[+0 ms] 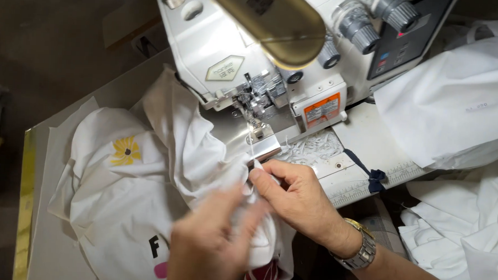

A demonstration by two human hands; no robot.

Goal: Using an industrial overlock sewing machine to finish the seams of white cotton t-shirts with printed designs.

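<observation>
The machine [296, 59] fills the top of your view, and the white garment [147, 197] spreads over the table [46, 249] to its left, bunched up against the presser foot [255, 121]. More white cloth [454, 108] is piled at the right, well clear of the needle. To do this well, I judge you want the seam edge flat and single-layered before it goes under the foot, so smooth out the folds that crowd the plate and keep your fingertips back from the needle. Your right hand [296, 199] lies palm down just in front of the plate, wrist bent, watch [361, 251] showing, with thumb and forefinger closed in a pinch on the garment's edge. Your left hand [212, 238] comes in from below, blurred, its fingers curled onto the same bunched edge; how tight that hold is I cannot tell. White trimmings [315, 148] lie scattered beside the foot.
</observation>
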